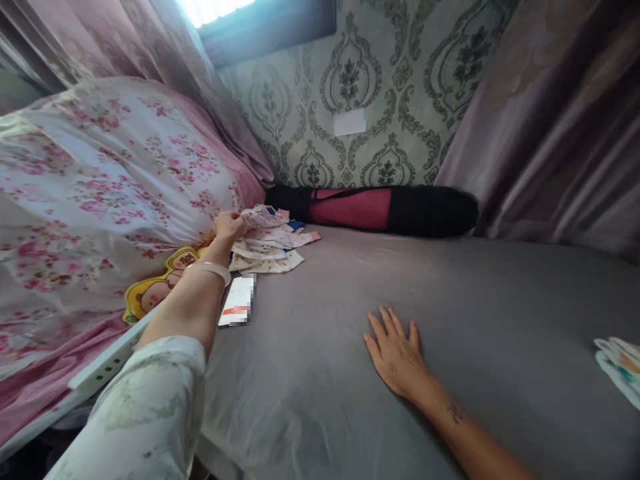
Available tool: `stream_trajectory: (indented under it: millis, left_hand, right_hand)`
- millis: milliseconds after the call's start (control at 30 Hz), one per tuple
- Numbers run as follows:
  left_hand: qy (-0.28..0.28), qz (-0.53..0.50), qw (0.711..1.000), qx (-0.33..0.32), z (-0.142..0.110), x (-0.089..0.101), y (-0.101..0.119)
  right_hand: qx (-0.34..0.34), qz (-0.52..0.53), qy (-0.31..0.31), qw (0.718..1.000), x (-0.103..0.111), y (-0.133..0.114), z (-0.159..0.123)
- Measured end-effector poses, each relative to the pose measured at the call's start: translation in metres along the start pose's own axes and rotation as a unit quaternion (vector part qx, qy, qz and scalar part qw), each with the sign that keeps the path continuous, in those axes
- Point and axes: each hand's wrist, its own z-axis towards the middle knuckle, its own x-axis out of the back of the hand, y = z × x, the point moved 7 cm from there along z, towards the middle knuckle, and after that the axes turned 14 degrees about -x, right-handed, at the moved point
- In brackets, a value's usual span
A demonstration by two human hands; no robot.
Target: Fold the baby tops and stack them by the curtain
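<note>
My left hand (229,225) reaches far out to the edge of a heap of small printed clothes. Its fingers are pinched on a white garment with a pink print (263,217), at the top of the heap. Under it lie more pale clothes (270,263) and a bit of blue cloth (295,227). My right hand (397,360) lies flat on the grey bed sheet (310,353), fingers spread, holding nothing. A phone (237,300) with a lit, partly blurred screen rests below my left wrist.
Behind the clothes a long black and red bag (350,208) lies along the patterned wall. A flowered cloth (115,180) hangs at the left, above a yellow cartoon cushion (155,293) and a white rail (113,353). Folded white cloth (620,367) sits at the right edge.
</note>
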Motion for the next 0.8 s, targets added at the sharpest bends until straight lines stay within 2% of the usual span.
stream_trajectory:
  millis: [133, 267, 400, 567, 667, 733, 800]
  left_hand:
    - [0.038, -0.043, 0.998, -0.027, 0.002, 0.003, 0.041]
    - [0.031, -0.133, 0.987, -0.089, -0.002, -0.014, 0.084]
    - [-0.007, -0.212, 0.967, -0.143, -0.019, -0.036, 0.13]
    - [-0.092, -0.317, 0.927, -0.18, -0.064, -0.058, 0.194]
    - [-0.158, -0.359, 0.891, -0.229, -0.098, -0.066, 0.236]
    - [-0.211, -0.382, 0.86, -0.263, -0.121, -0.07, 0.263]
    - [-0.27, -0.394, 0.828, -0.294, -0.143, -0.073, 0.287]
  right_hand:
    - [0.004, 0.004, -0.005, 1.0, 0.001, -0.001, -0.001]
    - [0.004, 0.013, 0.0, 1.0, 0.001, 0.0, 0.0]
    - [0.004, 0.024, -0.005, 1.0, 0.003, -0.001, -0.002]
    - [0.017, 0.067, -0.007, 0.998, 0.007, 0.002, -0.004]
    - [0.03, 0.148, -0.012, 0.988, 0.01, 0.01, 0.005]
    - [0.015, 0.242, 0.004, 0.97, 0.018, 0.023, 0.017]
    - [-0.015, 0.341, 0.054, 0.938, 0.035, 0.042, 0.03]
